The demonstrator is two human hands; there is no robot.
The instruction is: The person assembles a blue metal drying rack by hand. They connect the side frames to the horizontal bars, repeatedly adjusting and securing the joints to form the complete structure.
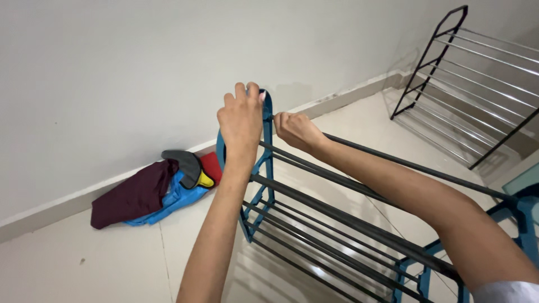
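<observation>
A blue shoe rack with dark metal rods [314, 207] stands on the tiled floor in front of me. My left hand [241, 120] grips the top of the rack's blue plastic side frame [267, 129]. My right hand [295, 130] pinches the end of a dark top rod [393, 161] right at the side frame's upper edge. Both forearms stretch over the rack's lower rods.
A heap of clothes [154, 191] in maroon, blue, grey, red and yellow lies on the floor against the white wall. A second rack with a black frame and silver rods [466, 84] stands at the far right corner. The blue rack's other side frame [522, 224] is at the right edge.
</observation>
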